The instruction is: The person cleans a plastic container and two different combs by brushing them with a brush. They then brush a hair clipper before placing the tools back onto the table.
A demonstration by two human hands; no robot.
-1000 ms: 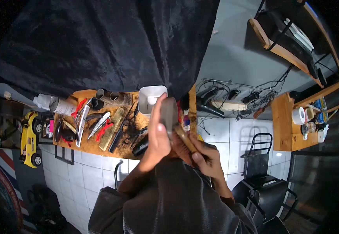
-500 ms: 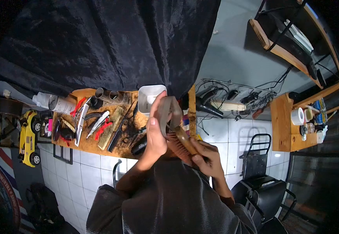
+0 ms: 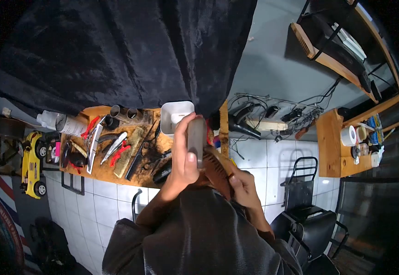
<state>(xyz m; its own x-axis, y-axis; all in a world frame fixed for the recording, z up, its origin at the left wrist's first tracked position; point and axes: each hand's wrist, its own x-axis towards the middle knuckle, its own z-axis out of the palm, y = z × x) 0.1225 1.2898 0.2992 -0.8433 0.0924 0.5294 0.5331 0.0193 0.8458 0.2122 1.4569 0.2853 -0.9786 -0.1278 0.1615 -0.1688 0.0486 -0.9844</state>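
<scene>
In front of my chest, my left hand [image 3: 182, 160] grips a greyish translucent box-shaped container [image 3: 196, 140], thumb on its near side. My right hand [image 3: 247, 190] is closed around the wooden back of a brush [image 3: 217, 172] with reddish-brown bristles. The brush sits just below and right of the container, its top end right at the container's lower edge. Just beyond my left fingertips stands a white square tub [image 3: 172, 112] on the wooden worktop [image 3: 112, 175].
Scissors, combs [image 3: 135, 167], a razor [image 3: 113, 147], clips and a spray bottle [image 3: 71, 125] crowd the worktop. Dark cloth [image 3: 130, 50] hangs behind it. Hair dryers [image 3: 244, 121] and cords hang at the right. A black chair [image 3: 307, 224] stands right; a yellow toy car [image 3: 33, 165] is left.
The container has turned, now showing a narrower side. The brush has tilted steeper, and my right hand has shifted slightly along it. My left hand still grips the container.
</scene>
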